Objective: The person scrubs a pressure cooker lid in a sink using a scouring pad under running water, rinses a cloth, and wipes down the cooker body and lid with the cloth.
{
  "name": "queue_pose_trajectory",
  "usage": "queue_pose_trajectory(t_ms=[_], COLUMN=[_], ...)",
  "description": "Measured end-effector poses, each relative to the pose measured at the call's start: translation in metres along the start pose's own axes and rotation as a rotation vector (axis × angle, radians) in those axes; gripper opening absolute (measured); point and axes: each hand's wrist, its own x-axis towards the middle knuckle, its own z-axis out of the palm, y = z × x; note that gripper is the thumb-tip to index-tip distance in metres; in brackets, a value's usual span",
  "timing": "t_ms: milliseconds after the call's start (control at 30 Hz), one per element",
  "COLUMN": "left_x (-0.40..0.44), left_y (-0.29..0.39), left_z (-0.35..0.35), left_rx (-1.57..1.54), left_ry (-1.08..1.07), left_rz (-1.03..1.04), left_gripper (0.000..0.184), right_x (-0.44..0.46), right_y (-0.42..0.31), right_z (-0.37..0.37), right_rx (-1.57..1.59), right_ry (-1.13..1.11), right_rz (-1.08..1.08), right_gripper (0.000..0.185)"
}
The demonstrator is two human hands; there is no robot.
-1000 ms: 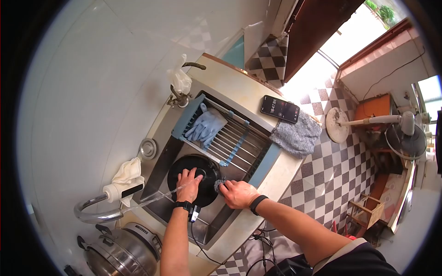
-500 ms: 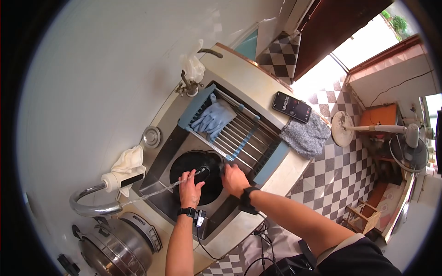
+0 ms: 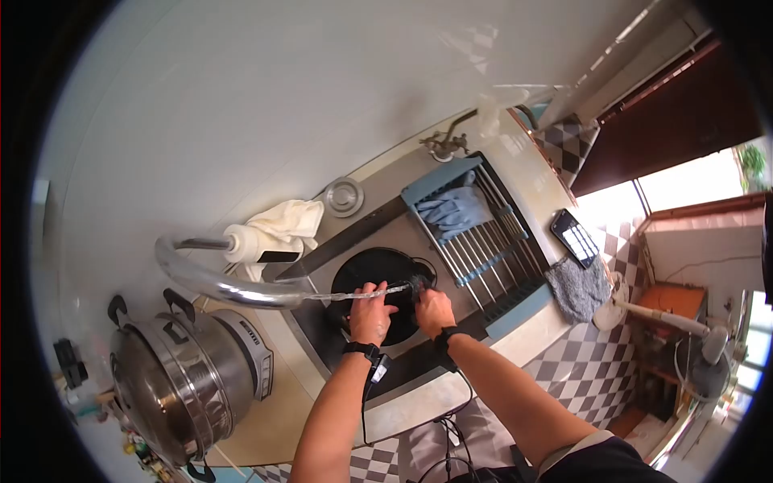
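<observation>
Left hand [image 3: 370, 315]: palm down over the black round pan [image 3: 366, 262], fingers slightly spread, thumb held apart; it appears to steady the pan rather than grip it. Right hand [image 3: 436, 312]: fingers curled in at the pan's right side around what seems to be a dark scouring pad [image 3: 418, 283], though splash and blur make this uncertain. The pan lies in the left part of the sink [image 3: 403, 236].

The running water [image 3: 342, 296] comes from the chrome faucet [image 3: 213, 282] at the sink's left and meets the right fingers. Good practice, in this inspector's judgement: press the pan firmly with the left hand, keep the pad in the stream, and use short overlapping strokes along the edge.

In the sink's right part sits a drying rack [image 3: 519, 309] bearing blue gloves [image 3: 455, 211]. A phone [image 3: 575, 238] and grey cloth [image 3: 578, 290] lie right of the sink; a steel pot [image 3: 165, 386] stands left.

Compared with half a second earlier, the stream lands at the right hand instead of mid-pan, the hands are closer together, and the camera's view is turned.
</observation>
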Motion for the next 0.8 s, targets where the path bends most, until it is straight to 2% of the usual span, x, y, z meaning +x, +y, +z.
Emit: queue_pose_trajectory(t_ms=[33, 100, 167, 233, 300, 367, 400, 467, 500, 567, 633, 700, 800], left_x=[-0.003, -0.008, -0.005, -0.009, -0.024, -0.042, -0.043, -0.037, -0.026, 0.002, 0.032, 0.054, 0.051], left_y=[0.0, -0.001, 0.006, 0.025, 0.035, 0.047, 0.047, 0.046, 0.049, 0.051, 0.034, 0.044, 0.051], left_z=[0.002, 0.009, 0.006, 0.005, 0.012, 0.009, 0.016, 0.03, 0.02, 0.006, 0.042, 0.045, 0.036], left_rx=[0.007, 0.02, 0.037, 0.009, 0.143, -0.056, -0.054, -0.253, -0.25, -1.108, -1.069, -1.004, -0.882], left_ry=[0.025, 0.049, 0.102, 0.004, 0.192, 0.241, 0.246, 0.381, 0.377, 0.19, 0.27, 0.321, 0.268], left_rz=[0.022, 0.021, 0.028, -0.157, -0.127, -0.253, -0.249, -0.618, -0.606, -1.187, -1.236, -1.42, -1.45], left_gripper=[0.057, 0.057, 0.057, 0.057, 0.055, 0.06, 0.06, 0.077, 0.077, 0.106, 0.094, 0.086, 0.083], right_x=[-0.004, -0.016, -0.029, -0.032, -0.046, -0.069, -0.076, -0.084, -0.086, -0.089, -0.092, -0.091, -0.093], right_y=[0.003, 0.007, 0.004, -0.006, -0.015, -0.022, -0.021, -0.007, 0.0, 0.006, 0.004, 0.007, 0.005], right_z=[-0.006, -0.03, -0.053, -0.07, -0.083, -0.095, -0.099, -0.101, -0.1, -0.091, -0.092, -0.09, -0.09], right_rx=[-0.015, -0.158, -0.214, -0.257, -0.182, -0.22, -0.248, -0.279, -0.31, -0.294, -0.286, -0.281, -0.214], right_ry=[-0.01, -0.323, -0.243, -0.173, -0.085, -0.071, -0.041, -0.059, -0.087, -0.014, 0.058, 0.108, 0.147], right_rz=[-0.022, -0.028, -0.1, -0.185, -0.155, -0.202, -0.227, -0.274, -0.318, -0.375, -0.451, -0.431, -0.425], right_gripper=[0.02, 0.029, 0.026, 0.026, 0.031, 0.035, 0.041, 0.045, 0.05, 0.051, 0.052, 0.052, 0.054])
